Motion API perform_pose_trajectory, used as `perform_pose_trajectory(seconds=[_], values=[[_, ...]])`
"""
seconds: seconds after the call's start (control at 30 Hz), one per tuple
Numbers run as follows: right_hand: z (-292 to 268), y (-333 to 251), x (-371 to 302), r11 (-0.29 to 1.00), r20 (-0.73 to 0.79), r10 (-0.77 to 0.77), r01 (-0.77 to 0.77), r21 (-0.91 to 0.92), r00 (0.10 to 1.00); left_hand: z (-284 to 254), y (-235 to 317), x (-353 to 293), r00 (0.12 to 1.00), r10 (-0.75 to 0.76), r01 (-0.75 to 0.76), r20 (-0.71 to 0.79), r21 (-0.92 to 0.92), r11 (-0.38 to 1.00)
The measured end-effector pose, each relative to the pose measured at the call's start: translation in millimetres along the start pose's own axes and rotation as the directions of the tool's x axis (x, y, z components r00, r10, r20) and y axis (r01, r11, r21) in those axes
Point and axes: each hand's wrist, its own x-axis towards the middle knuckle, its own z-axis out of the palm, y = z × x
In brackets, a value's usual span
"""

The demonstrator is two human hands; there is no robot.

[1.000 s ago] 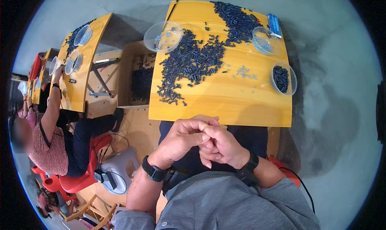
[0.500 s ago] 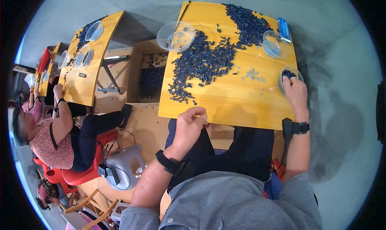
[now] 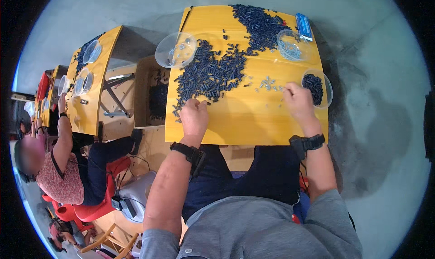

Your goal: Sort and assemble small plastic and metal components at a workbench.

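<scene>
A broad pile of short dark cylindrical pieces (image 3: 210, 73) lies on the yellow table (image 3: 253, 125). At the pile's near edge my left hand (image 3: 195, 116) is closed, fingertips down among the pieces; what it grips is hidden. My right hand (image 3: 298, 102) is closed in a pinch just right of a small scatter of pale little parts (image 3: 269, 83). I cannot make out anything between its fingers. Beside that hand, at the table's right edge, stands a clear round tub (image 3: 329, 92) holding more dark pieces (image 3: 312, 87).
Another clear tub (image 3: 163, 50) overhangs the left edge, with a few small parts inside. A tub of pale bluish parts (image 3: 290, 50) stands near a blue box (image 3: 304, 27). An open cardboard box (image 3: 144, 93) sits left of the table. A seated person (image 3: 61, 173) works at another table (image 3: 97, 87).
My right hand has left the right-hand tub and moved left to the pale parts. My left hand has moved from the table's front edge forward to the dark pile.
</scene>
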Motion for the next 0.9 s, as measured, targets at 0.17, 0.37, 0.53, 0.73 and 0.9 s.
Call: perform_pose_trajectory(seconds=[0.17, 0.37, 0.53, 0.73, 0.9], values=[[25.6, -8.3, 0.5, 0.991, 0.084, -0.123, 0.118, 0.056, 0.989, 12.6, -0.9, 4.8, 0.999, -0.036, 0.035, 0.012, 0.073, 0.997], [29.9, -8.2, -5.8, 0.995, 0.124, -0.089, 0.084, 0.045, 0.988, 16.6, -4.8, 7.9, 1.0, 0.004, -0.005, 0.004, 0.142, 0.99], [25.1, 3.0, -13.5, 0.994, 0.105, -0.092, 0.086, 0.061, 0.99, 12.3, 1.1, 4.4, 1.0, -0.013, 0.011, 0.013, 0.098, 0.995], [26.3, -16.1, -26.4, 0.998, 0.231, -0.057, 0.059, -0.004, 0.971, 13.4, -10.4, 5.7, 1.0, -0.011, 0.011, -0.01, 0.035, 0.999], [36.7, -19.1, -32.0, 0.987, 0.275, -0.055, 0.094, -0.13, 0.96, 18.9, -12.6, 6.2, 1.0, -0.005, 0.005, -0.012, -0.011, 1.0]])
